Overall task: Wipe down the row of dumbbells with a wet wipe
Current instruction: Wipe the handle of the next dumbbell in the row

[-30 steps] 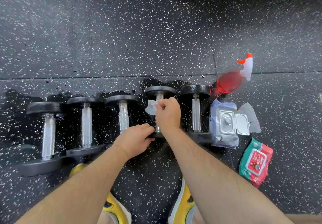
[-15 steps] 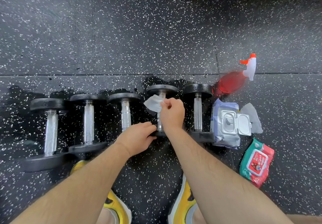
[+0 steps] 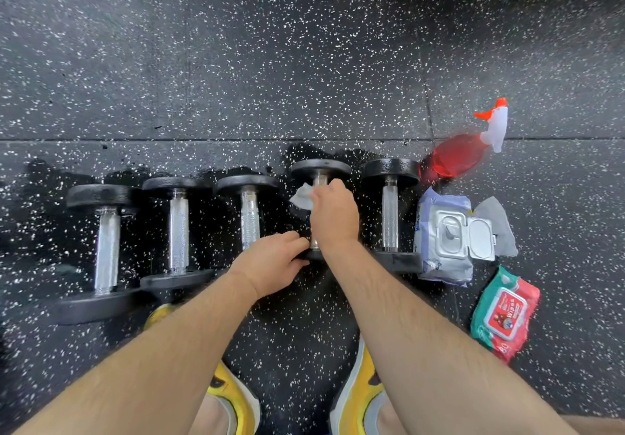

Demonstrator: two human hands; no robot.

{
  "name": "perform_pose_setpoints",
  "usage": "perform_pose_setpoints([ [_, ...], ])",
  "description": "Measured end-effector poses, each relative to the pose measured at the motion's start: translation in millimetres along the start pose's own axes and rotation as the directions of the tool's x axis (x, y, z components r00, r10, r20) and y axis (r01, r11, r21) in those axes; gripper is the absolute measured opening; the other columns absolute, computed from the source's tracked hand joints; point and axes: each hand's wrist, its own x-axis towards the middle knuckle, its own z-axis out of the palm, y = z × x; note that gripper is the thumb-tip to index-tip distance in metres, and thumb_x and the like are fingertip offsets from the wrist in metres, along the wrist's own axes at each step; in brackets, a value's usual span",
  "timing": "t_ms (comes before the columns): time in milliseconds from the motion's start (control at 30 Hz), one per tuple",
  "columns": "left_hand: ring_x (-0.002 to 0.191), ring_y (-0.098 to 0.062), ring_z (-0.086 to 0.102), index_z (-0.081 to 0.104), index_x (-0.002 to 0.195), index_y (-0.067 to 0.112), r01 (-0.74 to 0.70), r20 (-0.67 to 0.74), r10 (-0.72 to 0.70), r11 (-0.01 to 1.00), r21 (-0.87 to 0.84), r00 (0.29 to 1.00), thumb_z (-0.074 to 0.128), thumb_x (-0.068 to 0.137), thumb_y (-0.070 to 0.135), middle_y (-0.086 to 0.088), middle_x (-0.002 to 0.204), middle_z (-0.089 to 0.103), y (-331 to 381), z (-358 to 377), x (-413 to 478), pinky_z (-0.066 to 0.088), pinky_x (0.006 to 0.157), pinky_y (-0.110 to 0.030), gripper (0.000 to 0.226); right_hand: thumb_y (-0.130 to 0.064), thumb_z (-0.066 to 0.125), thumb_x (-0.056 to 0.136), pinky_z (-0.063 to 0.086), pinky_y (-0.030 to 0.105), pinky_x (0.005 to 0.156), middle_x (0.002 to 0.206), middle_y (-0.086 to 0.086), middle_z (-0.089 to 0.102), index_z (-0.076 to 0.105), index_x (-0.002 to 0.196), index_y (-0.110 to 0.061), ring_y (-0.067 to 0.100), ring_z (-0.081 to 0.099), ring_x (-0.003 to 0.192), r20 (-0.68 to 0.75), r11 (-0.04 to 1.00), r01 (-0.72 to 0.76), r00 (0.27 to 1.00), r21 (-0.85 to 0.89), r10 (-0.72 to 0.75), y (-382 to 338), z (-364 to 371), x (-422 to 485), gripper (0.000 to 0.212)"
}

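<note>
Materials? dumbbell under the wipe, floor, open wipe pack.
Dumbbell: heads look matte black, painted cast metal or rubber coating, unclear; handle shiny metal, likely steel. Floor: speckled black rubber tile, probably; seams show. Open wipe pack: crinkled soft plastic film, rigid plastic flip lid.

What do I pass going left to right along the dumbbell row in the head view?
First dumbbell → second dumbbell → third dumbbell → fourth dumbbell, with the right hand holding a wipe on its handle → fifth dumbbell → open wipe pack.
</note>
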Motion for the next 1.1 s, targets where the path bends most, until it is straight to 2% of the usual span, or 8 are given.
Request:
perform_pose_setpoints([
  [133, 0.09, -0.02, 0.058, 0.06, 0.108, 0.015, -0.008, 0.002, 0.008, 1.0, 0.018, 1.0, 0.054, 0.098, 0.032, 0.002, 0.102, 0.057, 2.3, -0.4, 1.5, 0.049, 0.08, -0.037, 0.021, -0.023, 0.058, 0.098, 0.045, 0.035, 0.073, 0.094, -0.004, 0.058, 0.059, 0.098, -0.016, 0.018, 0.055, 0.085, -0.058, 0.923, -0.215, 0.968, 0.32, 0.245, -1.3, -5.7, 2.9, 0.007],
  [267, 0.09, -0.02, 0.059, 0.059, 0.111, 0.016, 0.008, 0.029, -0.009, 1.0, 0.023, 1.0, 0.052, 0.099, 0.032, 0.002, 0.104, 0.057, 1.0, -1.3, 0.9, 0.049, 0.08, -0.036, 0.022, -0.019, 0.055, 0.097, 0.051, 0.044, 0.068, 0.084, 0.002, 0.054, 0.053, 0.065, -0.017, 0.023, 0.053, 0.078, -0.04, 0.988, -0.075, 0.996, 0.135, 0.081, -1.0, -2.8, -0.2, 0.032],
  [500, 0.09, -0.018, 0.058, 0.059, 0.113, 0.017, 0.021, 0.038, -0.022, 0.999, 0.03, 0.999, 0.051, 0.099, 0.034, 0.004, 0.104, 0.057, 1.4, -0.6, 1.8, 0.049, 0.08, -0.035, 0.023, -0.022, 0.055, 0.1, 0.048, 0.035, 0.065, 0.088, -0.001, 0.048, 0.068, 0.078, -0.01, 0.021, 0.05, 0.083, 0.053, 0.999, 0.041, 0.998, -0.03, -0.04, 3.2, -5.5, -11.3, 0.028],
  [600, 0.088, -0.018, 0.058, 0.059, 0.114, 0.018, 0.01, 0.036, -0.011, 1.0, 0.021, 0.999, 0.05, 0.099, 0.035, 0.004, 0.103, 0.056, 2.5, -1.0, 1.5, 0.049, 0.079, -0.034, 0.024, -0.026, 0.065, 0.095, 0.045, 0.03, 0.066, 0.087, -0.003, 0.053, 0.062, 0.072, -0.015, 0.015, 0.053, 0.076, 0.007, 0.959, -0.149, 0.988, 0.241, 0.151, 5.3, -9.9, -1.3, 0.026],
  [700, 0.086, -0.018, 0.058, 0.059, 0.111, 0.017, 0.001, 0.024, -0.002, 1.0, 0.016, 1.0, 0.051, 0.099, 0.034, 0.004, 0.101, 0.056, 1.8, -0.6, 1.5, 0.049, 0.078, -0.035, 0.023, -0.023, 0.072, 0.088, 0.039, 0.025, 0.065, 0.088, -0.002, 0.059, 0.063, 0.071, -0.015, 0.009, 0.055, 0.074, -0.011, 0.795, -0.335, 0.919, 0.506, 0.395, 3.0, -5.0, 1.1, 0.021],
  [767, 0.085, -0.02, 0.058, 0.059, 0.108, 0.015, -0.001, 0.023, 0.001, 1.0, 0.016, 1.0, 0.052, 0.098, 0.033, 0.003, 0.1, 0.056, 1.0, -0.3, 1.5, 0.05, 0.077, -0.037, 0.021, -0.023, 0.071, 0.088, 0.039, 0.027, 0.067, 0.09, 0.0, 0.059, 0.061, 0.07, -0.016, 0.013, 0.056, 0.075, -0.004, 0.803, -0.34, 0.92, 0.489, 0.392, 1.0, -1.1, -5.1, 0.022],
  [933, 0.087, -0.021, 0.058, 0.06, 0.109, 0.014, 0.001, 0.025, -0.002, 1.0, 0.015, 1.0, 0.052, 0.098, 0.032, 0.002, 0.101, 0.057, -0.3, 0.1, 0.9, 0.049, 0.078, -0.037, 0.022, -0.029, 0.066, 0.093, 0.047, 0.033, 0.067, 0.094, -0.001, 0.053, 0.067, 0.082, -0.015, 0.017, 0.054, 0.079, 0.021, 0.972, -0.136, 0.991, 0.194, 0.135, 0.8, -1.2, 4.3, 0.018],
  [1100, 0.09, -0.019, 0.058, 0.06, 0.115, 0.017, 0.002, 0.034, -0.003, 1.0, 0.017, 0.999, 0.051, 0.099, 0.034, 0.004, 0.103, 0.056, 1.7, 0.3, 2.0, 0.05, 0.08, -0.038, 0.025, -0.02, 0.068, 0.086, 0.044, 0.032, 0.06, 0.071, 0.0, 0.061, 0.056, 0.066, -0.009, 0.011, 0.048, 0.06, 0.037, 0.675, -0.453, 0.844, 0.583, 0.535, 5.6, 0.1, -2.9, 0.027],
])
